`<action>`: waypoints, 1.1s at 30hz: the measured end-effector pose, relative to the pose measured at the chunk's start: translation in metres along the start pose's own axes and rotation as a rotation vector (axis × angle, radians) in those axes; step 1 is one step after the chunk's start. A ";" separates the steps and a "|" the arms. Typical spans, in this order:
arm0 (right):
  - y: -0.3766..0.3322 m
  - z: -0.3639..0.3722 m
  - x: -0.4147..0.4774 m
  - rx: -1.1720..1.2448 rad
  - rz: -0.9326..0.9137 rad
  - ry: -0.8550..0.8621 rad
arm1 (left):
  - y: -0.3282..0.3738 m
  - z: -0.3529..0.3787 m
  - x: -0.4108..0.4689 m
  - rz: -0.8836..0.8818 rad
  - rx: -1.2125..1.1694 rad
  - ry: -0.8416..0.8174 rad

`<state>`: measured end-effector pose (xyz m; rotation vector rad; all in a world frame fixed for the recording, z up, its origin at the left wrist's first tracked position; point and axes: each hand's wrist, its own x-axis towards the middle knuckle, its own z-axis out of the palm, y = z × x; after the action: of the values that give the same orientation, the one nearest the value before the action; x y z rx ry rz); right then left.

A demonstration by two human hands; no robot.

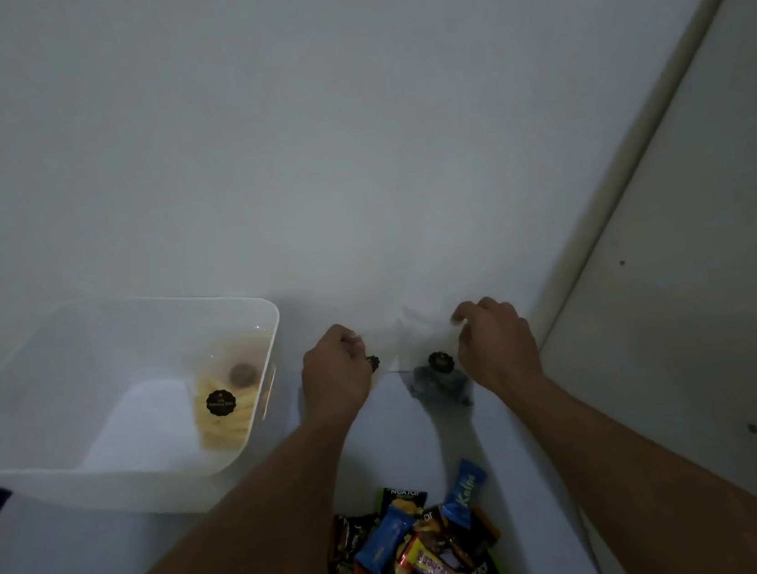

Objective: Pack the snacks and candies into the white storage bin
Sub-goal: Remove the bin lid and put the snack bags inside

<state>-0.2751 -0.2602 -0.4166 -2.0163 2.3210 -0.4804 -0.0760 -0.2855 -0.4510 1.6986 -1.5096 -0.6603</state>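
My left hand [337, 375] grips a clear cookie box [373, 363] beside the white storage bin [105, 482]; my right hand [498, 348] grips a dark-sweets box [442, 374].

"nextar" on a dark packet [401, 498], "kal…" on a blue wrapper [463, 491].

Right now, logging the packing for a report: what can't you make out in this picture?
Head view:
Whether the left hand holds anything: its curled fingers hide that.
Clear pack by the right hand: dim, blurred contents.
Candy pile: cut off by bottom edge.
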 end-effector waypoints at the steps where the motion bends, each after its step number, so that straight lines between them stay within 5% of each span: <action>1: -0.002 -0.006 -0.003 0.005 0.004 0.015 | 0.005 -0.006 -0.001 0.030 -0.008 -0.009; 13: -0.052 -0.131 -0.045 0.071 0.029 0.060 | 0.093 -0.135 0.000 0.377 -0.041 -0.111; 20: -0.124 -0.185 -0.059 0.083 -0.012 0.148 | 0.103 -0.238 0.014 0.343 -0.124 -0.346; 33: -0.281 -0.166 -0.072 0.302 -0.011 0.209 | 0.018 -0.376 0.063 0.312 -0.081 -0.263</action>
<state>-0.0304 -0.1867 -0.2014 -1.9161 2.1783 -1.0189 0.2211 -0.2737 -0.2114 1.3143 -1.8558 -0.7864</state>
